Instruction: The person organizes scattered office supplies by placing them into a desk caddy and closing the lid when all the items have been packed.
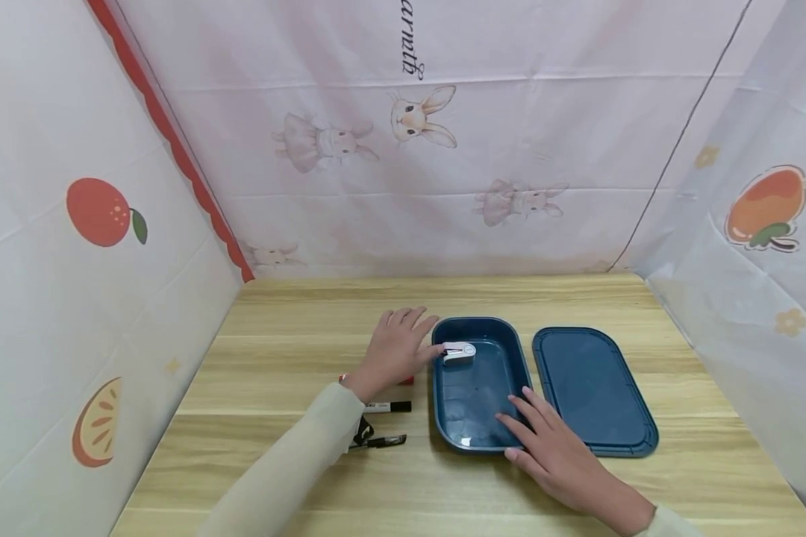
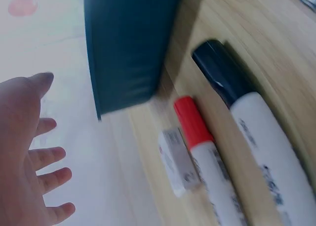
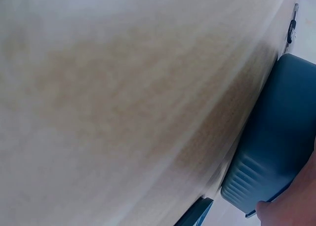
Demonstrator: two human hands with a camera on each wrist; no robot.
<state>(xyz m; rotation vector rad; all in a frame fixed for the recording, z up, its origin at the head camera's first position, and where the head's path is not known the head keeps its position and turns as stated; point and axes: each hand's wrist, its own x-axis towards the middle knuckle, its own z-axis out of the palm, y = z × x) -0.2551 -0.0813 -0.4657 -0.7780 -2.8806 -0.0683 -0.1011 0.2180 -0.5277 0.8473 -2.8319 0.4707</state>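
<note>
A deep blue plastic box (image 1: 478,395) stands uncovered on the table, with a small white hinged tool (image 1: 464,352), like a mini stapler, lying in its far left part. My left hand (image 1: 396,349) hovers at the box's left rim, fingers spread; its thumb tip appears beside the white tool, and I cannot tell whether they touch. At the near right corner, my right hand (image 1: 552,455) rests on the rim with fingers fairly straight, reaching over the inside. Left of the box lie a black-capped marker (image 2: 261,137), a red-capped marker (image 2: 195,124) and a small white block (image 2: 178,161).
The matching blue lid (image 1: 594,391) lies flat right of the box. A black pen (image 1: 386,441) lies near the left forearm, which partly hides the items there. Printed cloth (image 1: 477,149) hangs behind the table and along both sides.
</note>
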